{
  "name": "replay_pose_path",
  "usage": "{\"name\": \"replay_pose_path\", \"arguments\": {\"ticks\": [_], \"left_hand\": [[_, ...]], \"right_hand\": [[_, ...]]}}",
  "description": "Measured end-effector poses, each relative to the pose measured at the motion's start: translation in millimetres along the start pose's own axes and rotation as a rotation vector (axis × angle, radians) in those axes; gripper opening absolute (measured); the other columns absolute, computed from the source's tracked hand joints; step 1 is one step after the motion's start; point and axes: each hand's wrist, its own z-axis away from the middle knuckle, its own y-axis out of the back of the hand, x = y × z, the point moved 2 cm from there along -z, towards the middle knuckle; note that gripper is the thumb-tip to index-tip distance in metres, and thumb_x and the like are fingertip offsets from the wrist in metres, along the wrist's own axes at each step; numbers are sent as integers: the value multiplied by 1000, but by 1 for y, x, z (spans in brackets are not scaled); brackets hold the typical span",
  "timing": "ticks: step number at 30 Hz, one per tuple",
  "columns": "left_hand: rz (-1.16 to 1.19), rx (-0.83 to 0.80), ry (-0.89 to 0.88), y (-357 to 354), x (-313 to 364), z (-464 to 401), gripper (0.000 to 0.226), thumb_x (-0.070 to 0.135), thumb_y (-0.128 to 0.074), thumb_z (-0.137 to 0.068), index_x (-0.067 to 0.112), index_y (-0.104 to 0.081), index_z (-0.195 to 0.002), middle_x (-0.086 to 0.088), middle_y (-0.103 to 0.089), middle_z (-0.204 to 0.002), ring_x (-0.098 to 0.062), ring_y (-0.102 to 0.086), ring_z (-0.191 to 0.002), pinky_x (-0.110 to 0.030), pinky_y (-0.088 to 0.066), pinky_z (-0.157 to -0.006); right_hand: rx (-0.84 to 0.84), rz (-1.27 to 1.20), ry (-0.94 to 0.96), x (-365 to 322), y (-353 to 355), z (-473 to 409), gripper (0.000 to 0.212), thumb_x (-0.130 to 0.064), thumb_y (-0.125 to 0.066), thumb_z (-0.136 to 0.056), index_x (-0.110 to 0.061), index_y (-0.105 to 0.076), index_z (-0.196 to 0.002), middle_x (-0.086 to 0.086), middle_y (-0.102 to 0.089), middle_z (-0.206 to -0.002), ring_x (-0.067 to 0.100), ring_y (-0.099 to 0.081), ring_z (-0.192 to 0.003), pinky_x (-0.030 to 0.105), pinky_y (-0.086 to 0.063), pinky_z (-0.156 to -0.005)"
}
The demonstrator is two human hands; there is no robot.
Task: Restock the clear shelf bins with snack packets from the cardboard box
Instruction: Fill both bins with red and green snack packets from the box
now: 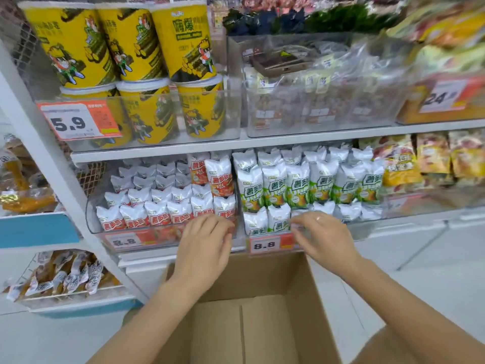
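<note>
Head view – open box [262,298] near, flaps up, no packets seen inside, left hand [203,243] at red packets' bin [162,233], fingers loosely bent, holding nothing, right hand [321,237] at green packets' bin [273,243] – whether it pinches anything, cannot tell.

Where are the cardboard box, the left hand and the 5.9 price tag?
cardboard box [262,329]: head view, bare inside floor.
left hand [203,243]: head view, back of the hand.
5.9 price tag [76,122]: head view, printed number.
</note>
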Motion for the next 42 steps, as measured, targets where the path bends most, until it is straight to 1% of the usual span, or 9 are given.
{"name": "replay_pose_path", "arguments": {"ticks": [4,6,8,15,20,29,35,40,42], "left_hand": [[-46,-124,-126,-48,53,-21,23,28,-48,-83,18,-65,-94,4,-62,-85,-20,-57,-85,-31,-43,-76],[-92,-174,-151,-67,68,-27,15,27,-62,-80,17,-67,-90,3,-62,-78,-21,-60,-75,-31,-46,-68],[-113,-265,-112,-81,76,-31,27,25,-83,-66,17,-67,-87,4,-62,-74,-19,-63,-66,-28,-48,-56],[-233,-381,5,-92,73,-32,46,18,-93,-42,20,-64,-77,7,-61,-59,-15,-57,-46,-21,-36,-40],[-287,-382,-12,-89,73,-41,45,34,-95,-43,21,-61,-70,7,-57,-53,-12,-56,-45,-21,-34,-36],[-332,-332,-33,-98,61,-60,44,30,-94,-45,22,-56,-67,4,-51,-49,-13,-51,-43,-23,-23,-37],[-344,-313,-30,-99,57,-64,45,30,-94,-44,22,-56,-66,5,-49,-47,-13,-49,-41,-22,-18,-38],[-277,-310,23,-104,54,-72,34,27,-88,-62,18,-58,-75,4,-56,-55,-18,-55,-48,-22,-27,-42],[-288,-319,26,-107,55,-76,38,26,-91,-57,18,-58,-73,4,-55,-52,-17,-53,-45,-22,-26,-40]], "right_hand": [[-134,21,-194,81,26,38,25,-34,-72,-82,-19,-67,-102,-2,-67,-92,23,-64,-87,30,-49,-63],[-241,38,-218,112,29,51,30,-32,-77,-78,-19,-67,-103,1,-66,-95,27,-65,-88,35,-52,-61],[-296,54,-209,134,28,57,28,-31,-77,-78,-19,-67,-101,1,-65,-97,28,-65,-89,37,-52,-60],[-172,104,-96,143,13,54,40,-18,-89,-58,-17,-63,-88,-1,-63,-80,24,-64,-71,26,-45,-54],[-87,62,-101,151,5,48,31,-8,-84,-65,-20,-63,-83,-2,-63,-76,26,-63,-68,29,-44,-48],[-68,36,-118,157,2,26,31,-7,-87,-59,-21,-65,-78,-6,-63,-73,22,-63,-66,21,-38,-48],[-56,26,-104,160,1,24,26,-7,-84,-65,-19,-66,-80,-3,-63,-75,25,-62,-67,26,-41,-48],[-37,14,-113,163,-5,12,30,-2,-85,-61,-17,-65,-79,-1,-63,-73,27,-62,-66,26,-42,-49],[-25,26,-121,165,-6,7,31,-2,-85,-59,-16,-65,-78,-1,-63,-73,27,-62,-65,24,-40,-49]]}}
